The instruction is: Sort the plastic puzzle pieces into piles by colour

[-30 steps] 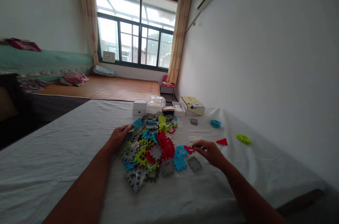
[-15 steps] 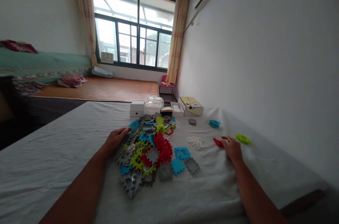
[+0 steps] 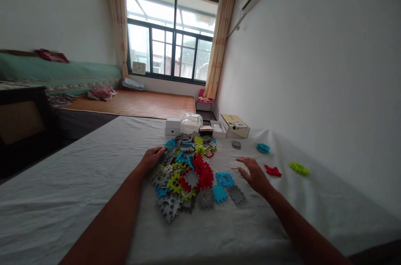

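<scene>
A heap of toothed plastic building tiles in red [image 3: 204, 173], grey, blue and lime green lies on the cloth-covered table. My left hand [image 3: 152, 158] rests at the heap's left edge, fingers stretched forward beside a blue tile [image 3: 170, 143]; nothing shows in its grasp. Over the small white lattice pieces [image 3: 234, 165], my right hand [image 3: 255, 175] is open, thumb and fingers apart, and partly hides them. Whether it touches them I cannot tell. To its right are a red stack of tiles [image 3: 273, 170] and a lime green stack [image 3: 299, 169].
Behind the heap stand a white box [image 3: 173, 126], a clear plastic container [image 3: 191, 122], an open white tray [image 3: 218, 129] and a yellow carton [image 3: 235, 126]. Blue tiles [image 3: 263, 148] and grey tiles [image 3: 236, 145] lie at the far right. A wall borders the right side.
My right hand has left the red tiles, which now lie on the cloth, and moved left to the white pieces. My left hand stays by the heap. The view has turned left.
</scene>
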Demonstrator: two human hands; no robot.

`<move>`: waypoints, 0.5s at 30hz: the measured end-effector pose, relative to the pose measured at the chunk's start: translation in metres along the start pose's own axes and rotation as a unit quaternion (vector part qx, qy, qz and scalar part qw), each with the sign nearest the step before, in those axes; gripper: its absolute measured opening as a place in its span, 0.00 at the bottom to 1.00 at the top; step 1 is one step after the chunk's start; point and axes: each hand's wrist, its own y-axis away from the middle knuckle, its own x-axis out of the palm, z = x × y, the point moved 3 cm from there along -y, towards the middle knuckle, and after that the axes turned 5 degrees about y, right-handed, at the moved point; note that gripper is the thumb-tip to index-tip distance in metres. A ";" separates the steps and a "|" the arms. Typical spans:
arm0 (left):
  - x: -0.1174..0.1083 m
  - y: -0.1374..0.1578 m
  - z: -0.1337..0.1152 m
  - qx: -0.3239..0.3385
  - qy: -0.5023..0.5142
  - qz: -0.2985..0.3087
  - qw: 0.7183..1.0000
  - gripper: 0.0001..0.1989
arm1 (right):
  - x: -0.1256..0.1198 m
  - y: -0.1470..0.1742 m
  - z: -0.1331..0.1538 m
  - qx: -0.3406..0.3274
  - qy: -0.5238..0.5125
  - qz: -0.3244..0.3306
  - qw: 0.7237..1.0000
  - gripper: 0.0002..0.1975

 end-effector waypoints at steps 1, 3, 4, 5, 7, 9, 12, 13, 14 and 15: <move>0.000 0.000 0.001 0.001 0.000 0.001 1.000 0.29 | 0.005 -0.006 0.028 -0.043 -0.041 0.049 0.997 0.18; 0.000 0.000 0.002 0.002 -0.001 0.002 1.000 0.29 | 0.015 -0.015 0.074 -0.093 -0.098 0.120 0.984 0.20; 0.001 0.000 0.003 0.004 0.000 0.003 1.000 0.29 | 0.021 -0.019 0.090 -0.103 -0.118 0.147 0.977 0.21; 0.001 0.000 0.003 0.008 0.001 0.003 1.000 0.29 | 0.026 -0.021 0.102 -0.103 -0.133 0.166 0.972 0.21; 0.001 0.000 0.002 0.017 0.007 0.004 1.000 0.28 | 0.035 -0.025 0.114 -0.087 -0.154 0.187 0.966 0.21; 0.001 0.000 0.002 0.023 0.010 0.004 1.000 0.28 | 0.042 -0.027 0.114 -0.061 -0.176 0.185 0.965 0.18; 0.001 -0.001 0.002 0.023 0.008 0.005 1.000 0.28 | 0.048 -0.028 0.103 -0.011 -0.230 0.163 0.959 0.13; 0.002 -0.002 0.002 0.021 0.005 0.006 1.000 0.28 | 0.049 -0.028 0.098 0.006 -0.252 0.159 0.955 0.12; 0.002 -0.002 0.002 0.019 0.001 0.008 1.000 0.28 | 0.049 -0.029 0.092 0.024 -0.275 0.157 0.948 0.11; 0.002 -0.002 0.002 0.015 -0.004 0.010 1.000 0.28 | 0.048 -0.029 0.086 0.040 -0.297 0.159 0.941 0.11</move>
